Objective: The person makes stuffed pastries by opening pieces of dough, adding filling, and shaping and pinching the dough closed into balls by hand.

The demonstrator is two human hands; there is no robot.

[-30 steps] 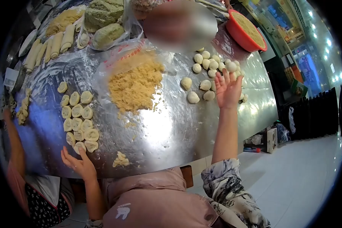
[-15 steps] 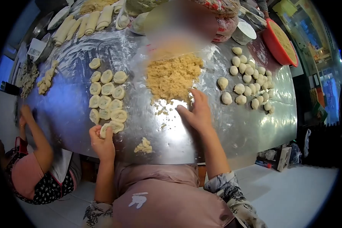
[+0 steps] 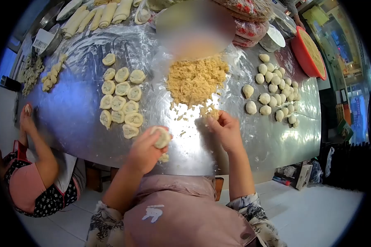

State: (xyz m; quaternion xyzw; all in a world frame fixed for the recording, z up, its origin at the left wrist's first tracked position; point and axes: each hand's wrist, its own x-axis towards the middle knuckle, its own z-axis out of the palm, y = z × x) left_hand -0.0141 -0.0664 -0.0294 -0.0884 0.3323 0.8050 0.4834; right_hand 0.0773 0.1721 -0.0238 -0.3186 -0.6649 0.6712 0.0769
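My left hand (image 3: 143,149) is closed around a flat round dough piece (image 3: 163,137), held above the table near my apron. A small scrap of dough (image 3: 164,158) shows partly from behind that hand. At the near edge of a yellow crumbly mound (image 3: 196,80), my right hand (image 3: 227,131) pinches a clump of the crumbly filling (image 3: 210,113) between thumb and fingers. Left of the mound, several coiled dough rounds (image 3: 118,103) lie in rough rows. Round dough balls (image 3: 276,88), some pointed on top, sit in a group to the right.
A red basin (image 3: 308,51) of yellow crumbs stands at the back right, beside a white bowl (image 3: 273,39). Long dough rolls (image 3: 108,15) lie at the back left. Dough pieces (image 3: 53,74) sit farther left, near another person's hands (image 3: 27,113). Flour streaks the metal table (image 3: 70,123).
My left hand has picked up a dough round from the near end of the rows and carried it right. My right hand, open before, has closed on crumbly filling. The view has shifted slightly.
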